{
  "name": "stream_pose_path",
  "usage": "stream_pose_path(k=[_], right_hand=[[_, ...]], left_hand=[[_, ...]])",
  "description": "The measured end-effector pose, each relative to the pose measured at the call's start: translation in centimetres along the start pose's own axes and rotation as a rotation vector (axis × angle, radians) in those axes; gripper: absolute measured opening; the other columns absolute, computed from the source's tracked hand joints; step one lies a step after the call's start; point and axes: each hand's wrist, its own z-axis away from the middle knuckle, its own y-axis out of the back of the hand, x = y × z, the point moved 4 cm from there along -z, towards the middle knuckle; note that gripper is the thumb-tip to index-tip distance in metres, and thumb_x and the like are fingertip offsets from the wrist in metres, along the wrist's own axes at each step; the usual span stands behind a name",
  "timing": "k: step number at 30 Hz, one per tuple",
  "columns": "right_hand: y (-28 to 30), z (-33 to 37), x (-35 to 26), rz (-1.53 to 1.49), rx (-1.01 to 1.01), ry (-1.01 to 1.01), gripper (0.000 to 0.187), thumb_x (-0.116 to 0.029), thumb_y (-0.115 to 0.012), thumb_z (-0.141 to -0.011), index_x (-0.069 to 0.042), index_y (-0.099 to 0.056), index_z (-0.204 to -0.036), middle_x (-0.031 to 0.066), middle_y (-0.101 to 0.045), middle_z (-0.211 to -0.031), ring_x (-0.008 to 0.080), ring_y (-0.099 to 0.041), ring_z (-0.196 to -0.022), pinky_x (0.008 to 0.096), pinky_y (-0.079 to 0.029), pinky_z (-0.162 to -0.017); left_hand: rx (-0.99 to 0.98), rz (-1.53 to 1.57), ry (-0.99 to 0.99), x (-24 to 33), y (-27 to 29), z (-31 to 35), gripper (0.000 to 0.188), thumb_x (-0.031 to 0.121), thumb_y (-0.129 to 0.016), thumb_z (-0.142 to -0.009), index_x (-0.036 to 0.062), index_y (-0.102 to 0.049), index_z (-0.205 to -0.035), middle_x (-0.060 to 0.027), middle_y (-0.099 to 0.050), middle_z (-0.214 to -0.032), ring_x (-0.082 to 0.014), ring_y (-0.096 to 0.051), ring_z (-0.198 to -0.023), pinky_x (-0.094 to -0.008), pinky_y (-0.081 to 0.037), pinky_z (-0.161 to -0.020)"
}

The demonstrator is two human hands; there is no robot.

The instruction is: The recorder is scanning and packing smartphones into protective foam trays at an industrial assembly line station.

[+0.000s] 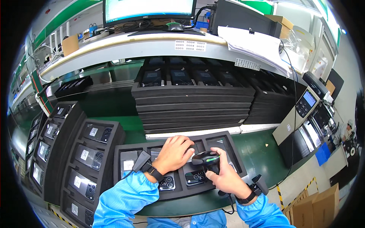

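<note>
In front of me lies a black foam tray [226,135] with phones in its compartments. My right hand [228,176] is wrapped round the grip of a black barcode scanner [205,159] with a green light, its head over the tray. Below the scanner shows a phone [194,177] with a large camera block. My left hand [173,154] hovers low over the tray's middle, fingers bent and thumb apart, hiding part of another phone [166,182]. Nothing shows in its grasp. At the tray's left end sits a phone [128,164] with a white label. Both wrists carry black strapped devices.
More foam trays of phones [121,133] stand at my left. A tall stack of black trays [194,110] rises behind, under a shelf [144,43] bearing a monitor [150,11] and papers [253,43]. To the right stand a label printer [298,110], a hanging cable and cardboard boxes [317,207].
</note>
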Motion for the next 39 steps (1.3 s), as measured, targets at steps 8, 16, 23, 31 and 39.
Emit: stream_pose_path(k=[8, 16, 23, 31, 39], right_hand=[[4.7, 0.4, 1.7, -0.040, 0.190, -0.147, 0.072, -0.006, -0.068, -0.085, -0.015, -0.031, -0.146, 0.0179, -0.068, -0.098, 0.0268, -0.069, -0.069, 0.0376, -0.055, -0.063], [14.2, 1.4, 12.1, 0.310, 0.613, -0.109, 0.072, -0.001, -0.069, -0.077, -0.012, -0.037, -0.141, 0.0222, -0.069, -0.106, 0.0394, -0.069, -0.089, 0.0430, -0.053, -0.082], [14.6, -1.4, 16.1, 0.261, 0.593, -0.184, 0.066, -0.004, -0.072, -0.075, -0.012, -0.044, -0.135, 0.0248, -0.071, -0.101, 0.0438, -0.071, -0.094, 0.0454, -0.055, -0.085], [13.6, -2.5, 13.9, 0.397, 0.662, -0.172, 0.062, -0.012, -0.073, -0.077, -0.014, -0.047, -0.133, 0.0229, -0.072, -0.105, 0.0430, -0.070, -0.098, 0.0477, -0.055, -0.086], [13.2, -2.5, 14.3, 0.455, 0.728, -0.123, 0.062, -0.012, -0.073, -0.078, -0.017, -0.048, -0.135, 0.0200, -0.073, -0.101, 0.0413, -0.071, -0.094, 0.0476, -0.055, -0.084]], left_hand=[[-0.070, -0.088, 0.048, 0.0, -1.2, 1.1, 0.038, 0.038, -0.058, -0.098, 0.0137, -0.068, -0.125, -0.0201, -0.051, -0.142, -0.0430, -0.044, -0.133, -0.0544, -0.031, -0.113], [-0.264, -0.184, 0.092, 0.5, -1.2, 0.2, 0.051, 0.050, -0.056, -0.096, 0.0235, -0.063, -0.139, -0.0197, -0.050, -0.146, -0.0389, -0.048, -0.125, -0.0500, -0.034, -0.106], [-0.285, -0.154, 0.123, 0.3, -1.6, -0.4, 0.051, 0.053, -0.055, -0.096, 0.0200, -0.065, -0.134, -0.0208, -0.052, -0.142, -0.0380, -0.049, -0.125, -0.0502, -0.033, -0.105], [-0.124, 0.065, 0.116, 0.3, -1.0, -0.8, 0.050, 0.047, -0.062, -0.094, 0.0070, -0.058, -0.123, -0.0183, -0.055, -0.131, -0.0379, -0.052, -0.121, -0.0485, -0.033, -0.105], [-0.056, 0.325, 0.237, -1.1, -0.2, -0.6, 0.038, 0.030, -0.064, -0.091, 0.0043, -0.049, -0.115, -0.0181, -0.059, -0.120, -0.0376, -0.057, -0.112, -0.0459, -0.039, -0.101]])
